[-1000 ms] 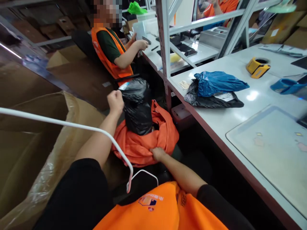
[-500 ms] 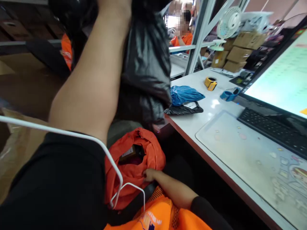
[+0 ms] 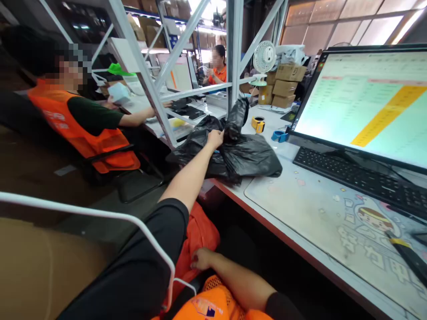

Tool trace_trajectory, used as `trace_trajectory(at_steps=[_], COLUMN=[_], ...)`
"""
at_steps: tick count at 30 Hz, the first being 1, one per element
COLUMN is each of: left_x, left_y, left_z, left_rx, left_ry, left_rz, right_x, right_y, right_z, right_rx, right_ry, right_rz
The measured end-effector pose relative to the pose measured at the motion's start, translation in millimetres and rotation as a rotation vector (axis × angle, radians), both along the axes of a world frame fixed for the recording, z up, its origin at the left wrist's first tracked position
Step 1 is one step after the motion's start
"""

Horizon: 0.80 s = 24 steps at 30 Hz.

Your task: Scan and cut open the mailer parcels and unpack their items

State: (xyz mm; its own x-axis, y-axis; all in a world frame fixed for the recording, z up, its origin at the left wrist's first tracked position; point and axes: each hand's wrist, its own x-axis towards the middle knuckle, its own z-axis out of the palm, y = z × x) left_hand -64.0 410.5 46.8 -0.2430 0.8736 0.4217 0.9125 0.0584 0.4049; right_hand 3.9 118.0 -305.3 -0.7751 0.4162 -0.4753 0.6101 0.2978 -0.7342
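Observation:
A black plastic bag (image 3: 250, 155) lies across the near left corner of the desk, its bunched top standing up. My left hand (image 3: 215, 138) is closed on the gathered plastic, with the arm stretched forward. Low in the view, a red cloth bag (image 3: 202, 229) sits below the desk edge, partly behind my left arm. My right hand (image 3: 202, 258) has its fingers curled on the red bag's near side. The bag's opening is hidden from here.
A white desk (image 3: 247, 184) carries a keyboard (image 3: 350, 178), a monitor (image 3: 367, 98), yellow tape (image 3: 258, 124) and blue tape (image 3: 280, 136). Metal shelf posts (image 3: 235, 53) rise behind. A co-worker in an orange vest (image 3: 86, 124) sits at left. A white cable (image 3: 100, 211) crosses low left.
My left hand has brought the black bag down from high in view onto the desk corner, over the blue and black parcels. The view has swung left and up. My right hand stays at the red bag.

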Motion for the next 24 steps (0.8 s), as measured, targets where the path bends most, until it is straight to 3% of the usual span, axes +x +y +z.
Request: trace_trajectory(at_steps=[2, 4, 8, 12, 15, 19, 21, 24], left_x=[-3, -3, 1, 9, 5, -33, -64, -108], left_y=[17, 35, 58, 62, 50, 11, -15, -52], left_z=[-28.5, -39.0, -30.7, -12.9, 1.8, 6.3, -5.9, -39.3], left_rx=[-0.051, -0.071, -0.072, -0.022, 0.039, 0.109, 0.070, -0.082], left_ry=[-0.027, -0.038, -0.010, 0.039, 0.071, 0.108, 0.114, 0.157], left_rz=[0.025, 0.036, -0.008, -0.008, 0.018, -0.044, -0.157, -0.321], right_x=[0, 2, 10, 31, 62, 131, 173, 234], right_y=[-1, 0, 8, 21, 30, 35, 32, 18], right_z=[-2, -1, 6, 16, 34, 86, 115, 143], right_rx=[-0.010, -0.017, -0.022, -0.019, -0.024, -0.085, -0.087, -0.041], right_ry=[0.004, 0.014, 0.056, 0.150, 0.242, 0.508, 0.582, 0.593], right_rz=[-0.019, -0.055, -0.166, -0.286, -0.352, -0.503, -0.595, -0.805])
